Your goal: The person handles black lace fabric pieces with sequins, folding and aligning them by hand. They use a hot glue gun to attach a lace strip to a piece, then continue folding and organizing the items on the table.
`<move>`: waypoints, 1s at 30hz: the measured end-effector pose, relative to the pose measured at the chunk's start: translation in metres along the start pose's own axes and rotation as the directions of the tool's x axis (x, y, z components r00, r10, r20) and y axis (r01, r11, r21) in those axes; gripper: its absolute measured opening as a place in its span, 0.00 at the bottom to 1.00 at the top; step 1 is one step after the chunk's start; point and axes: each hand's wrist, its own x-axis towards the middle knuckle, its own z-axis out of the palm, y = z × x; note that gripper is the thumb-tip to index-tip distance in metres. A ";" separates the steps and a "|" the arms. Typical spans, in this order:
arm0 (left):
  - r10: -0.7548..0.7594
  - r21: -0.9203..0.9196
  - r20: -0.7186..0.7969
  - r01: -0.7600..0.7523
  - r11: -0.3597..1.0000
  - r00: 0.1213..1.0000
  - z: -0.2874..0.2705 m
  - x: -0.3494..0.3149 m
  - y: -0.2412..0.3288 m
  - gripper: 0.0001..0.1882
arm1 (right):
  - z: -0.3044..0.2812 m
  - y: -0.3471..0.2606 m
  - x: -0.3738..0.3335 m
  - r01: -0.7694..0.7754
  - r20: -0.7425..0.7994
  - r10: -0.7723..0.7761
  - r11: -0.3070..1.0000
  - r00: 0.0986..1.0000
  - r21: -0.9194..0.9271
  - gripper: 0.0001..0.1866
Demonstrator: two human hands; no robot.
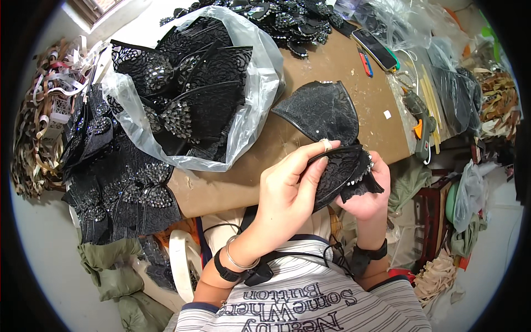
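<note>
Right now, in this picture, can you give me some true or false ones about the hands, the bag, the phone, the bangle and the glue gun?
1. The left hand pinches a black lace piece. True.
2. The right hand is far from that piece. False: it is right at the piece's beaded side.
3. The phone is inside the plastic bag. False: it lies on the table, outside the bag.
4. A silver bangle is on the left wrist. True.
5. The glue gun is left of both hands. False: it lies to their right.
</note>
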 end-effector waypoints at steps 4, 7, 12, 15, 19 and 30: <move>0.121 0.109 0.002 -0.120 0.987 0.993 -0.004 0.004 -0.004 0.10 | -0.005 -0.001 0.000 -0.028 0.042 0.029 1.000 0.999 -0.001 0.25; 0.120 0.079 -0.010 -0.118 0.990 0.993 -0.004 0.006 -0.006 0.10 | -0.002 -0.001 0.000 -0.025 0.012 0.026 0.999 1.000 -0.039 0.22; -0.005 -0.132 -0.233 -0.027 0.991 0.973 -0.002 0.007 -0.044 0.13 | -0.006 -0.026 -0.009 0.389 0.006 -0.498 0.670 0.867 -0.633 0.24; -0.029 0.159 -0.297 0.079 0.984 0.955 -0.012 0.007 -0.057 0.16 | -0.004 -0.040 -0.019 0.392 0.137 -0.703 0.215 0.698 -0.895 0.27; 0.157 0.774 -0.122 -0.005 0.634 0.980 -0.013 -0.002 -0.032 0.26 | 0.007 -0.020 -0.022 0.283 0.358 -0.681 -0.224 0.638 -0.932 0.36; -0.422 -0.685 0.314 0.511 0.519 0.850 -0.001 0.011 0.017 0.17 | 0.001 0.010 -0.022 0.467 0.374 -0.436 0.128 0.819 -0.875 0.48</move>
